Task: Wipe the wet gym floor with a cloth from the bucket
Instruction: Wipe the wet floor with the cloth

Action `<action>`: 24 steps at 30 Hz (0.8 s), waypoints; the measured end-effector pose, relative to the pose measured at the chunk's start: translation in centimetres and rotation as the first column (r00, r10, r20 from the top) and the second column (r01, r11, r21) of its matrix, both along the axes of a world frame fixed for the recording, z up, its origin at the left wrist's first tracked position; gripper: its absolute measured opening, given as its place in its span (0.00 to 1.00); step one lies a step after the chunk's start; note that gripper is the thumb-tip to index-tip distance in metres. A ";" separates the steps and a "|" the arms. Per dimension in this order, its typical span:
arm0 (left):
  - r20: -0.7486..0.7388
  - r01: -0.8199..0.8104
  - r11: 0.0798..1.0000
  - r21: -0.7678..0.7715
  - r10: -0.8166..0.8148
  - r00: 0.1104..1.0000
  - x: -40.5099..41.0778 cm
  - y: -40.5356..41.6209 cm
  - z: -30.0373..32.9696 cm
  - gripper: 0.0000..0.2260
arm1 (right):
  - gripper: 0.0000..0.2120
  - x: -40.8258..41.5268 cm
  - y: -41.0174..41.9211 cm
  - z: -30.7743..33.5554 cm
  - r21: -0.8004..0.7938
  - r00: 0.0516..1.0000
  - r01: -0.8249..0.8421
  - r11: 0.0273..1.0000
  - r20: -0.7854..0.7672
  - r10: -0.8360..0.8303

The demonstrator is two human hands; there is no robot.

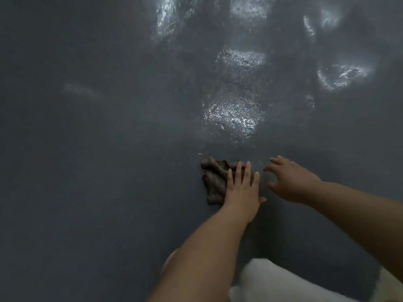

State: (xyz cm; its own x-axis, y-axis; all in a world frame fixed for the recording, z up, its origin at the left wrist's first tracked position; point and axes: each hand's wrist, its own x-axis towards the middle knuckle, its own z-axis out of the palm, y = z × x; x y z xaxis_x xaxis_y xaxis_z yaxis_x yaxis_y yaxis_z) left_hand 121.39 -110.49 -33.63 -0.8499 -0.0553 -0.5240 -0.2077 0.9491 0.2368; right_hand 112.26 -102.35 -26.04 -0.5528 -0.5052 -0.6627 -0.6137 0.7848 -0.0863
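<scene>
A crumpled brown cloth (214, 182) lies on the dark grey gym floor (98, 171), a little below the middle of the view. My left hand (242, 188) presses flat on the cloth's right part with straight fingers. Just to the right, my right hand (290, 182) hovers with its fingers spread, holding nothing and apart from the cloth. Wet shiny patches (234, 117) spread across the floor beyond the cloth, toward the top and top right. No bucket is in view.
My knees in light clothing (272, 282) fill the bottom edge. The floor to the left looks matt and dull.
</scene>
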 end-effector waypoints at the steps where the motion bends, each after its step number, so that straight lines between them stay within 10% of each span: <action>1: -0.016 0.006 1.000 -0.028 -0.007 1.000 -0.4 -0.1 -0.6 0.32 | 0.25 -0.2 -0.3 -0.6 -0.018 0.999 0.033 0.999 0.017 -0.033; 6: -0.113 0.019 0.995 -0.102 -0.030 0.993 -2.9 -5.3 -1.5 0.32 | 0.26 -0.7 -2.2 -4.0 -0.148 0.984 0.165 0.975 -0.047 -0.173; 17: -0.120 -0.543 0.799 -0.259 0.531 0.839 3.2 -12.6 -1.4 0.40 | 0.27 0.0 -4.7 -6.0 -0.296 0.903 0.331 0.896 -0.176 -0.392; 24: -0.121 -0.022 0.995 -0.097 0.010 0.993 -2.2 -4.9 -1.1 0.29 | 0.26 -1.7 -2.8 -6.1 -0.351 0.708 0.591 0.727 -0.206 -0.675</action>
